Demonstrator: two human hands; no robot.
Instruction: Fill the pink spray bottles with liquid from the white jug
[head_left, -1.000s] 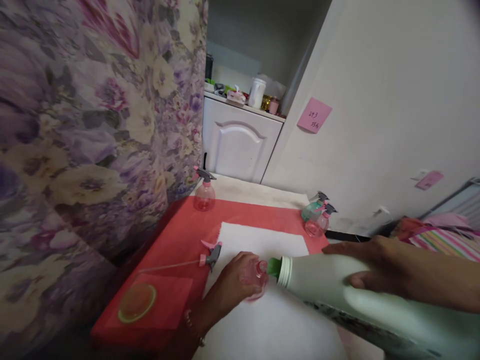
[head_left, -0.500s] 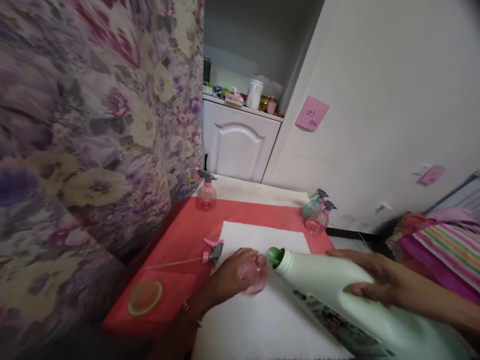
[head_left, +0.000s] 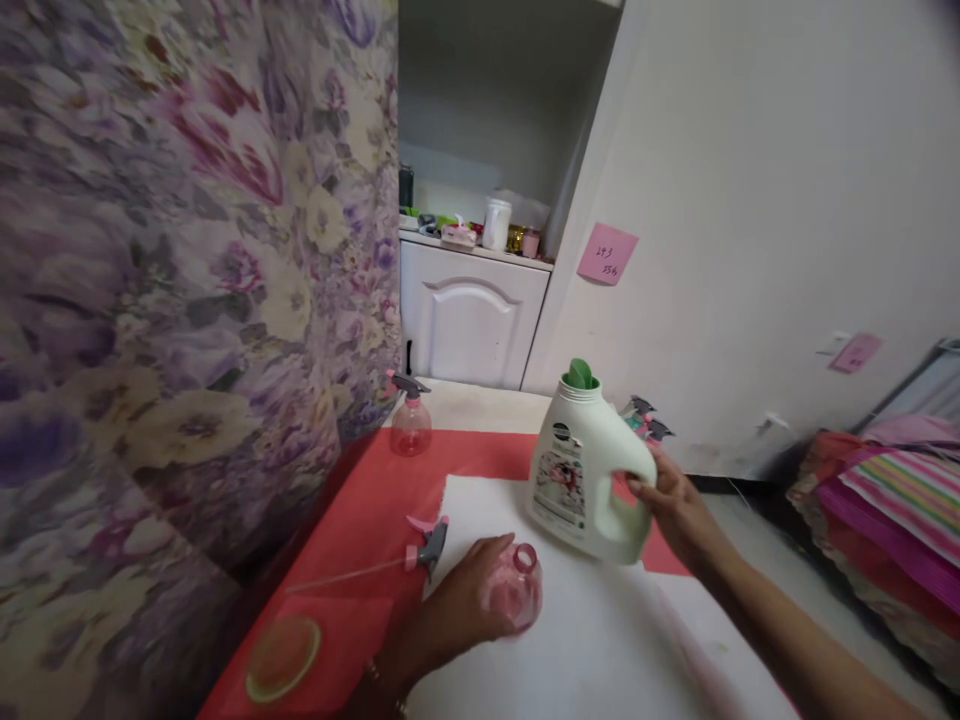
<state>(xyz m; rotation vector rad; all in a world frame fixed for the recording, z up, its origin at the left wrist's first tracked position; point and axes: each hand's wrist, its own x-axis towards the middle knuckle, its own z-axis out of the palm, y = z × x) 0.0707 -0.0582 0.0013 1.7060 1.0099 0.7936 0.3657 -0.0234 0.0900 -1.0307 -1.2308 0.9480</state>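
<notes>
My left hand (head_left: 476, 590) is wrapped round a pink clear spray bottle (head_left: 517, 590) whose neck is uncapped. It stays over the white cloth (head_left: 525, 670). My right hand (head_left: 671, 495) grips the handle of a pale green detergent jug (head_left: 559, 470). The jug is nearly upright, its open green spout facing up, beyond the bottle and to the right. Whether its base touches the cloth I cannot tell. A grey and pink spray head (head_left: 427, 548) with a long tube lies left of my left hand.
On the red tabletop (head_left: 360, 510) stands a pink spray bottle (head_left: 410, 425) at the back left. Behind the jug, two more sprayers (head_left: 651, 420) are partly hidden. A round yellow-rimmed object (head_left: 283, 658) lies front left. Floral fabric (head_left: 225, 300) borders the left side.
My right hand has swung the jug from lying tilted with its mouth at the bottle to nearly upright, farther back. My left hand still holds the bottle. The view has tipped up slightly.
</notes>
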